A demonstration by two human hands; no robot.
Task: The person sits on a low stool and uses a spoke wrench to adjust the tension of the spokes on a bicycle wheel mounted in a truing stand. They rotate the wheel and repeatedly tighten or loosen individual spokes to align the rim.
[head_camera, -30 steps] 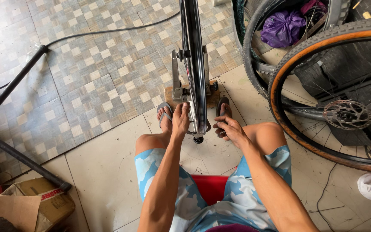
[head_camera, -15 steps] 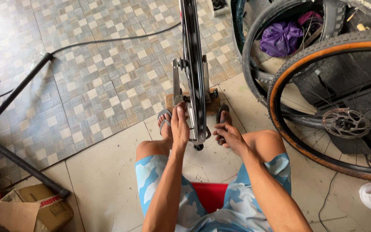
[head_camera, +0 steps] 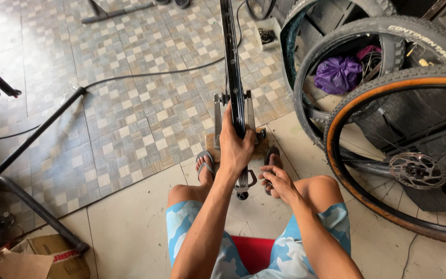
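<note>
A bare black bicycle rim (head_camera: 232,67) stands upright in a metal truing stand (head_camera: 218,121) on a small wooden base between my feet. My left hand (head_camera: 235,147) grips the rim's near edge just above the stand. Lower and to the right, my right hand (head_camera: 276,182) has its fingers curled near the stand's bottom knob (head_camera: 242,195); whether it holds anything I cannot tell. I sit on a red stool (head_camera: 253,253), wearing blue patterned shorts and flip-flops.
Several tyred wheels (head_camera: 388,150) lean at the right, one with a brake disc (head_camera: 417,170), behind them a purple bag (head_camera: 338,74). A black cable (head_camera: 145,75) crosses the tiled floor. Black tubes (head_camera: 37,132) lie at left, a cardboard box (head_camera: 42,258) at bottom left.
My left hand has slid up from beside the stand's base to grip the rim higher. The camera has tilted, showing more of the floor and the wheels.
</note>
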